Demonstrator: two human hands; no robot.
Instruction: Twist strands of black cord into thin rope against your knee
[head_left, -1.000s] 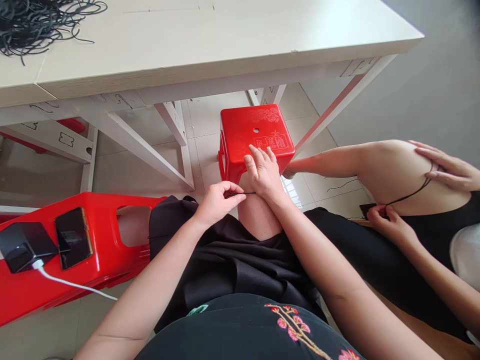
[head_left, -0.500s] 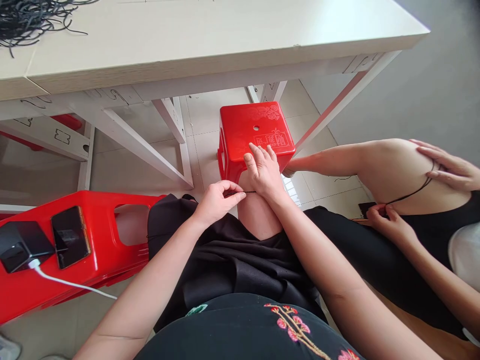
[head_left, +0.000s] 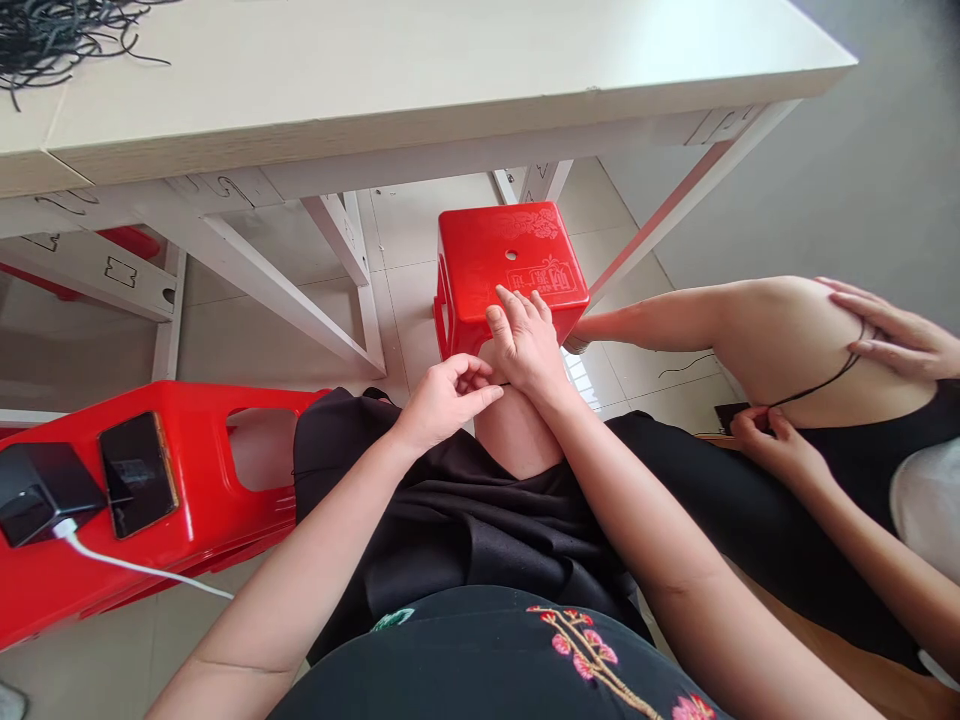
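Observation:
A short dark stretch of thin black cord (head_left: 505, 385) shows across my bare knee, between my two hands. My left hand (head_left: 448, 402) pinches its end between thumb and fingers, just left of the knee. Flat on the knee lies my right hand (head_left: 525, 348), fingers stretched forward and palm down over the cord; what is under the palm is hidden. Just past the fingertips stands a red plastic stool (head_left: 487, 250) with a hole in its seat.
A pale table (head_left: 450, 70) spans the front, with a heap of black cords (head_left: 60, 40) at its left. Left of me, a red stool (head_left: 202, 480) holds a phone (head_left: 137, 475) and a dark box (head_left: 45, 490) with a white cable. At right, a co-worker's hands (head_left: 892, 330) handle black cord on a knee.
My left hand has shifted slightly right, closer to my right hand, so less cord shows between them. My right hand stays in place on the knee.

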